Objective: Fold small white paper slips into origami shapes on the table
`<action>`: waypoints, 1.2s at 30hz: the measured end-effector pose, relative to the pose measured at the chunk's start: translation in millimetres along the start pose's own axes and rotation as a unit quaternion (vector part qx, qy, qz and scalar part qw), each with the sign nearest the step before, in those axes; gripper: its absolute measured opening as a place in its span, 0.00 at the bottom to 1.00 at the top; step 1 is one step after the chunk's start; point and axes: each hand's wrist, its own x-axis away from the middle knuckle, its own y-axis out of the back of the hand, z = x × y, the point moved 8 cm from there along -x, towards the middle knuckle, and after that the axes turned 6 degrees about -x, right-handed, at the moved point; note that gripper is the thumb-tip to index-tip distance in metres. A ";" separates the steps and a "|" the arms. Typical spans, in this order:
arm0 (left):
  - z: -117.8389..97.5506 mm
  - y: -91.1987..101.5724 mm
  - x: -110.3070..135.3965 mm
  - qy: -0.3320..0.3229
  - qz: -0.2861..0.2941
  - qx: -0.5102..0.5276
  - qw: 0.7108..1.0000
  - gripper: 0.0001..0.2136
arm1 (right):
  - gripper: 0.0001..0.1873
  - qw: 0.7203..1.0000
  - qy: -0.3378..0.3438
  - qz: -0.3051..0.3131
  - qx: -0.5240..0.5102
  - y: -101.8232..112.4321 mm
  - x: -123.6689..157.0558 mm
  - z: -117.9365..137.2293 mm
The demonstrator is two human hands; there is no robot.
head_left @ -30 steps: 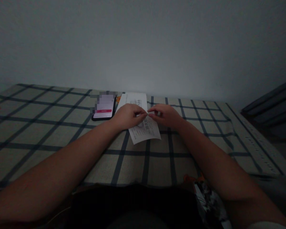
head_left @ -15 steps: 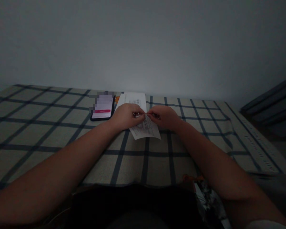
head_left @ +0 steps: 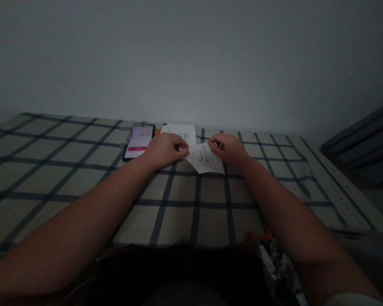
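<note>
A small printed sheet of paper [head_left: 207, 159], with a drawing and dark lettering, is stretched between my two hands above the checked cloth. My left hand [head_left: 166, 149] pinches its left upper corner between thumb and fingers. At the upper right corner my right hand [head_left: 229, 148] grips the same sheet with fingertips and thumb. Behind my left hand lies a white printed paper or booklet [head_left: 181, 129], partly hidden by that hand and the held sheet.
A phone [head_left: 140, 142] with a lit screen lies left of my left hand. The checked tablecloth [head_left: 178, 216] runs back to a grey wall [head_left: 191, 63]. A patterned shiny item [head_left: 279, 267] is at the lower right, beside my lap.
My hands have moved apart, the right one to the right. The sheet, bunched between my fingertips before, is now spread wider and raised, showing more of its print.
</note>
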 end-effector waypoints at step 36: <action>39.0 -19.5 -3.6 0.211 0.011 0.386 0.898 0.13 | 0.12 0.948 -0.086 -0.021 -0.305 -4.0 3.1 -12.5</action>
